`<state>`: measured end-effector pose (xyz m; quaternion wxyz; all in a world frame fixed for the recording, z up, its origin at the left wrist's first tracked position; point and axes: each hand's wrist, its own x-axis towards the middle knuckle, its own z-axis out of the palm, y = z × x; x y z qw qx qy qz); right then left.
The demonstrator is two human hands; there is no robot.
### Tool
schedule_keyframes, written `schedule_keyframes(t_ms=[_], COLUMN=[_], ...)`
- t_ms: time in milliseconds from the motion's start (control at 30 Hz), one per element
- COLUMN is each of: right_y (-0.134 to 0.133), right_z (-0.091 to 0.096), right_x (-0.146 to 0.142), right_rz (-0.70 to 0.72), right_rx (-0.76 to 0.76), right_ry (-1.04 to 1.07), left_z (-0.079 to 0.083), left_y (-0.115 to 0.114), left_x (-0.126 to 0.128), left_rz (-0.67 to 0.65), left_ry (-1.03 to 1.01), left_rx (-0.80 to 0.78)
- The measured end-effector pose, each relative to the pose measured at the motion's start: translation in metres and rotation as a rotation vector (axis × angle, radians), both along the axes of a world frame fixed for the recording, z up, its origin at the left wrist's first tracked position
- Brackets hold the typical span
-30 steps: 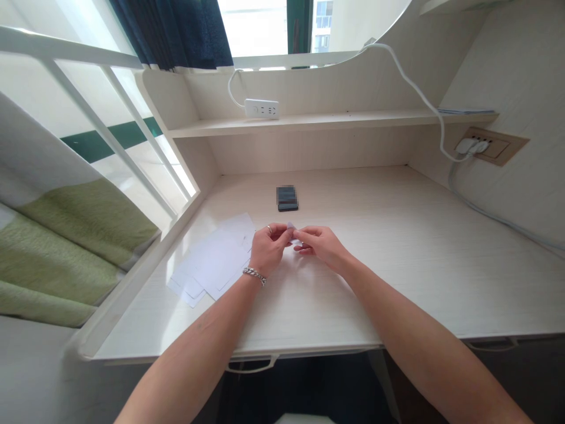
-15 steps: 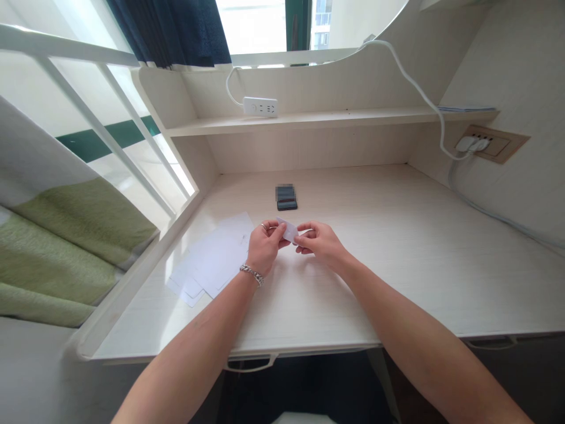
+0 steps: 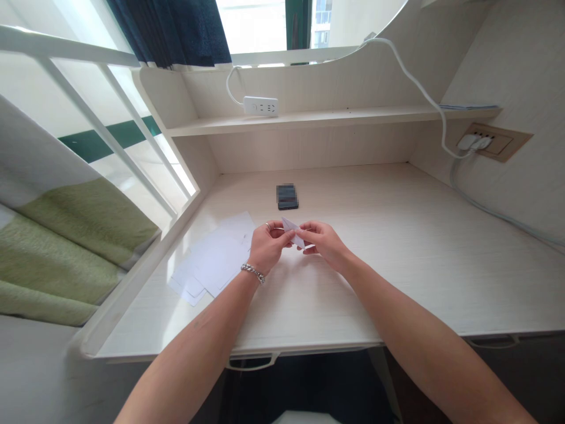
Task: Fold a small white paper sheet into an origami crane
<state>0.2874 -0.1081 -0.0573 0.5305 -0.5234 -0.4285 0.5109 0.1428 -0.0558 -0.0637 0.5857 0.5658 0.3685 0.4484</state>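
A small piece of folded white paper with pointed corners is held between both hands over the desk. My left hand, with a ring and a chain bracelet, pinches its left side between thumb and fingers. On the other side, my right hand grips the paper with thumb and fingertips. The fingers hide part of the folds. Loose white sheets lie overlapping just left of my left hand. Beyond the hands lies a dark phone-like object, its upper part pixelated.
The pale desk has a shelf along its back, where a white power strip rests. A white cable runs down to the wall socket. A white railing and green curtain border the left side.
The folded paper has turned in my fingers and now shows a sharper, pointed outline. Both thumbs have come closer together, with my left hand shifted slightly right.
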Motion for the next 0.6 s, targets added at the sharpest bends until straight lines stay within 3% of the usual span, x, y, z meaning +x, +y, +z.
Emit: schedule_keyframes(t_ms=[267,467,600], right_y=[0.0055,0.0042,0.0058], right_z=[-0.0091,-0.0075,-0.0091], right_x=[-0.0036,-0.005,-0.003], right_rz=[-0.06,-0.008,-0.044], right_rx=[0.133,0.117,0.126], right_ry=[-0.001,0.001,-0.023], left_z=[-0.0001,-0.0013,-0.0028], left_y=[-0.0023,-0.0012,-0.0012], left_x=[0.0026,0.0017,0.0017], left_rz=[-0.001,0.027,-0.008], left_ry=[0.0,0.032,0.028], left_rx=[0.066,0.073,0.052])
